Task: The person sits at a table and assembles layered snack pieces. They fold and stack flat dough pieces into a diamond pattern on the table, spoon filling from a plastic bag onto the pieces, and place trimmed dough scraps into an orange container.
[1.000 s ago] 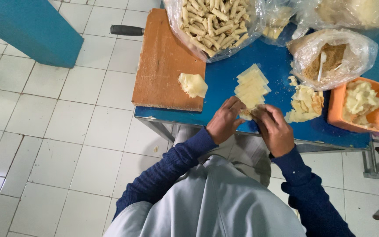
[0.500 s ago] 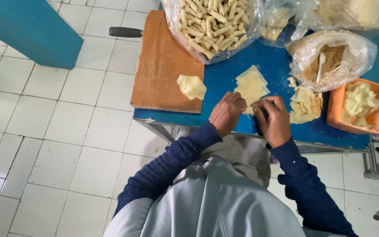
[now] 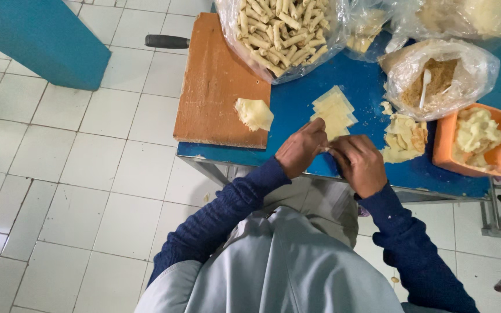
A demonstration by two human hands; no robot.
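Observation:
My left hand (image 3: pixel 300 148) and my right hand (image 3: pixel 359 164) meet over the near edge of the blue table (image 3: pixel 297 104), both pinching a small pale pastry piece (image 3: pixel 325 149) held between the fingertips. Most of that piece is hidden by my fingers. Just beyond my hands lies a stack of pale square pastry sheets (image 3: pixel 334 110). A loose heap of pastry scraps (image 3: pixel 404 136) sits to the right of my right hand.
A brown wooden board (image 3: pixel 215 87) carries a pale dough lump (image 3: pixel 254 113), with a black handle (image 3: pixel 166 41) behind it. Clear bags hold several rolled sticks (image 3: pixel 279 32) and brown crumbs with a spoon (image 3: pixel 433 78). An orange tub (image 3: pixel 474 145) holds pale filling. White tiled floor lies left.
My hands have stayed at the table's near edge, working the small piece between the fingers. The camera has drifted slightly; nothing else moved.

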